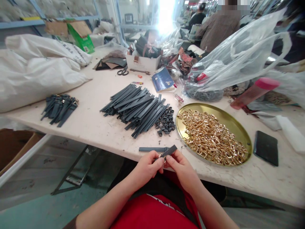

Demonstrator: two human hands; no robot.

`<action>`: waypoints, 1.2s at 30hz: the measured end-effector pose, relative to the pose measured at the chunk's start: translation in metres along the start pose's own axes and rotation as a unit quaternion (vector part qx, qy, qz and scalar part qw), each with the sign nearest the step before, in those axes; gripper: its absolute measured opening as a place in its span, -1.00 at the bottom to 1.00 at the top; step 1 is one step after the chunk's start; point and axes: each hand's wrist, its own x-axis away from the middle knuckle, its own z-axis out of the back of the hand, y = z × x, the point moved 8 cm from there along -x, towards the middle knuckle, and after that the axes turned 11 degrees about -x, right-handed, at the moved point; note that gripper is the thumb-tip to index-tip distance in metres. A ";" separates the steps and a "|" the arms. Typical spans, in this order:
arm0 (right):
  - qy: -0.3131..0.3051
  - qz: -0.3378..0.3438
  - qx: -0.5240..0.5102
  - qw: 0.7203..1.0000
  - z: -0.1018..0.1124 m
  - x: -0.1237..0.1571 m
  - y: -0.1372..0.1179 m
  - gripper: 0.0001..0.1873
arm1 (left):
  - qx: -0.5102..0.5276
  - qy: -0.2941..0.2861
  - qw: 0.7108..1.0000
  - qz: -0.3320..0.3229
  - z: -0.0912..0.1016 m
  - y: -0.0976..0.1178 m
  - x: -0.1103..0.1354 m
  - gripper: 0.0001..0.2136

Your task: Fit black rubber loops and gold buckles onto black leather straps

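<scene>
Both my hands meet at the table's front edge around a short dark strap (169, 150) with a small gold buckle (161, 155) on it. My left hand (152, 163) pinches the strap at the buckle. On the other side, my right hand (179, 162) grips the strap with thumb and fingers, its free end pointing up and right. Just behind my fingers another dark strip (152, 149) lies flat. Farther back are a heap of dark strips (138, 108) and a pile of small dark loops (166, 122). Gold buckles (212, 136) fill much of a round gold tray (243, 135).
Buckled straps (59, 108) lie in a bunch at left, by a white sack (40, 70). A phone (266, 148) and a pink-capped bottle (254, 92) are at right. Behind stand a blue booklet (163, 80), scissors (123, 71) and a white box (143, 62). People sit beyond.
</scene>
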 end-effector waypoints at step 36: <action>0.038 0.158 0.238 0.957 0.005 -0.006 -0.019 -0.93 | -0.049 0.089 0.995 -0.017 0.008 -0.004 -0.005 -0.75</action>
